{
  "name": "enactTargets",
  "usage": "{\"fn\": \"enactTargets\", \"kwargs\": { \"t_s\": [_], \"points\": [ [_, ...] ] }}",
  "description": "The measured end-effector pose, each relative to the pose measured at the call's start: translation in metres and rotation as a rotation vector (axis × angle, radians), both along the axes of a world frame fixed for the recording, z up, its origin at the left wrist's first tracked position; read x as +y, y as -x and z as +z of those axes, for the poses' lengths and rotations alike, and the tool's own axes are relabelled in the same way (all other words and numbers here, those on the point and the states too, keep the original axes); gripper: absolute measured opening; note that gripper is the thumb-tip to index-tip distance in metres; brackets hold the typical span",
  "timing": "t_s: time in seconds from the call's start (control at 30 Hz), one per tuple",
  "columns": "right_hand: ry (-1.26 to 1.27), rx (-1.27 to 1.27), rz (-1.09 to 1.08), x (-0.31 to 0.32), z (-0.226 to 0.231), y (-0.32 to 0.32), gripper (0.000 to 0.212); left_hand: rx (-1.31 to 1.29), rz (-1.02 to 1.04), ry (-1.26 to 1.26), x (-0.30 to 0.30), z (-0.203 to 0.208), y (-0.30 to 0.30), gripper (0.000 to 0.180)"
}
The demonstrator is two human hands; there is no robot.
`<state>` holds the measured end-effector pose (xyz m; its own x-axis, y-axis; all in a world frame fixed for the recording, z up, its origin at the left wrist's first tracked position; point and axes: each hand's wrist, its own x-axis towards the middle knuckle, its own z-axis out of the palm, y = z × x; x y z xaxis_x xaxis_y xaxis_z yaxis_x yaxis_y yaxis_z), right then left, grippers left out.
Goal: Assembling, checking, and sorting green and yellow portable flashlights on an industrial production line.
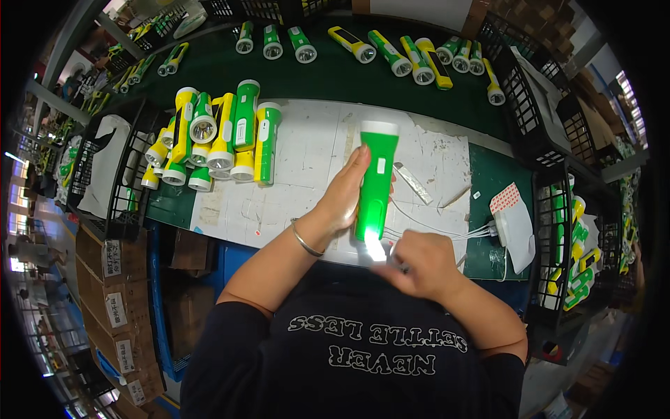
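A green flashlight [377,171] with a white head end stands nearly upright in the picture, its head pointing away from me. My left hand [345,195] is wrapped round its body from the left side. Bright light glows at the flashlight's near end. Just right of that glow, my right hand [427,262] is closed, with a small shiny bit at its fingers that I cannot make out. Thin white cables [447,235] run behind the hands to a white piece with a red-dotted patch [513,223]. A pale flat strip [413,184] lies right of the flashlight.
Several green and yellow flashlights [227,129] are piled at the left of the white worktop [307,140]. More flashlights [401,66] lie along the green far surface. Black crates [105,167] flank me on the left and right [541,237]; cardboard boxes [112,279] stand lower left.
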<state>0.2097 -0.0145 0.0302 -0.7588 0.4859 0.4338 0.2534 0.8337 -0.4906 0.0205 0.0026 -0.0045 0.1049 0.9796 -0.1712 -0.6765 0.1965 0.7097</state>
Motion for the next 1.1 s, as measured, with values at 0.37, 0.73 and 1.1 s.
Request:
{"fn": "enactTargets", "kwargs": {
  "t_s": [0.37, 0.73, 1.1],
  "points": [
    [0.677, 0.212, -0.355, 0.059, -0.012, -0.013, 0.031, 0.505, -0.202, 0.014, -0.025, 0.01, -0.006, 0.047],
    [0.976, -0.018, 0.024, 0.073, 0.016, -0.026, 0.061, 1.525, -0.266, -0.468, -0.043, 0.035, 0.007, 0.042],
    [1.156, 0.12, 0.076, 0.07, -0.003, -0.026, 0.066, 1.402, -0.574, -0.318, -0.042, 0.047, 0.035, 0.05]
  ]
}}
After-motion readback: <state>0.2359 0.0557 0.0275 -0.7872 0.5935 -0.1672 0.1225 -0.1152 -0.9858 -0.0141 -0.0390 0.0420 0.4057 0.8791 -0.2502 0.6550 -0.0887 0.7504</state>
